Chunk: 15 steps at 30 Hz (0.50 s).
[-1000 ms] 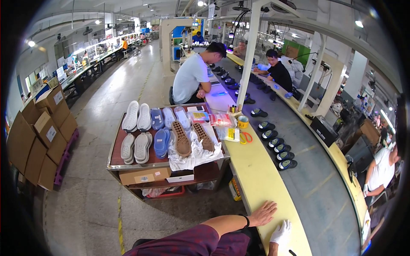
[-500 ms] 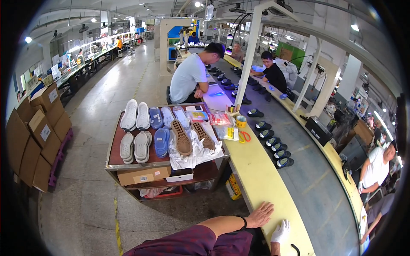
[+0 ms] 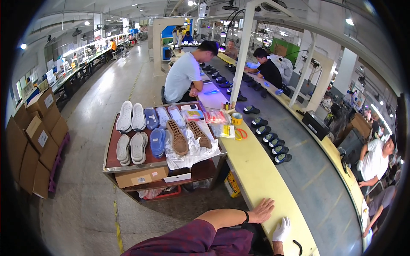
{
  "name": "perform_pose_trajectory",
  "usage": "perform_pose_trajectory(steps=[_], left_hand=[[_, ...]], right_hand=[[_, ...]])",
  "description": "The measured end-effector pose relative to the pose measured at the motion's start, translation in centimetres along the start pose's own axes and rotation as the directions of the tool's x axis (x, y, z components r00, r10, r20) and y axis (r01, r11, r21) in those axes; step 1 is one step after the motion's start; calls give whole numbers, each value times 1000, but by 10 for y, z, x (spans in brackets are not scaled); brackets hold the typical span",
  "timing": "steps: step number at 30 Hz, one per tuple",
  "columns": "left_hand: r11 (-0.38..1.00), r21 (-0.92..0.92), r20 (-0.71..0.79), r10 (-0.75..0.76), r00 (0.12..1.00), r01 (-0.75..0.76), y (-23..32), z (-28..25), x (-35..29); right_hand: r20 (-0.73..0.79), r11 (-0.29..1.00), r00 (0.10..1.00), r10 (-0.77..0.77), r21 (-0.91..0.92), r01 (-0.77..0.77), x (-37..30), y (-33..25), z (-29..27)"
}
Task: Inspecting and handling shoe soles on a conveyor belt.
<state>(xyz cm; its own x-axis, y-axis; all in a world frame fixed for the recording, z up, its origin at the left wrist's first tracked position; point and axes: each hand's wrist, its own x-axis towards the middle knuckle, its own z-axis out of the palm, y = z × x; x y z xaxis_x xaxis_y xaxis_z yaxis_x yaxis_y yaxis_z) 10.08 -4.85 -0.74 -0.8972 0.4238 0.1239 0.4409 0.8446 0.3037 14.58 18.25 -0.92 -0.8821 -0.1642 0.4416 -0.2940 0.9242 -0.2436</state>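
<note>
My left hand [image 3: 262, 210] is bare, with a dark band at the wrist. It lies flat on the pale yellow bench top [image 3: 256, 170], fingers stretched out, holding nothing. Beside it, nearer to me, my right hand [image 3: 282, 229] wears a white glove and also rests on the bench with its fingers extended. Next to the glove lies a small black curved piece [image 3: 297, 247]. Farther along the bench are scissors with orange handles [image 3: 241, 134], a roll of yellow tape [image 3: 236, 118] and a clear bag with a yellow label [image 3: 224, 131].
Left of the bench stands a cart [image 3: 110, 164] bearing white, blue and brown shoe soles [image 3: 177, 138]. A grey conveyor [image 3: 314, 192] carries several dark shoes [image 3: 279, 150]. Co-workers sit along the line, one in a light shirt [image 3: 181, 77]. Cartons [image 3: 38, 145] are stacked at far left.
The view has shifted slightly, so the scene sits a little more to the left. The co-worker in black has lowered their head. Both my hands stay resting on the bench.
</note>
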Motion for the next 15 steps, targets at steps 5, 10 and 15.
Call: perform_pose_trajectory(steps=[5,10,15], left_hand=[[995,-99,26,10,1000,-8,-14,-6,30],[997,-79,70,9,998,-3,-28,-2,56],[993,-106,-93,50,994,-60,-27,0,58]], right_hand=[[-21,1000,1000,-7,-2,7,-7,20,17],[-68,1000,998,16,11,-15,-1,14,16],[13,998,998,57,30,-57,10,9,16]])
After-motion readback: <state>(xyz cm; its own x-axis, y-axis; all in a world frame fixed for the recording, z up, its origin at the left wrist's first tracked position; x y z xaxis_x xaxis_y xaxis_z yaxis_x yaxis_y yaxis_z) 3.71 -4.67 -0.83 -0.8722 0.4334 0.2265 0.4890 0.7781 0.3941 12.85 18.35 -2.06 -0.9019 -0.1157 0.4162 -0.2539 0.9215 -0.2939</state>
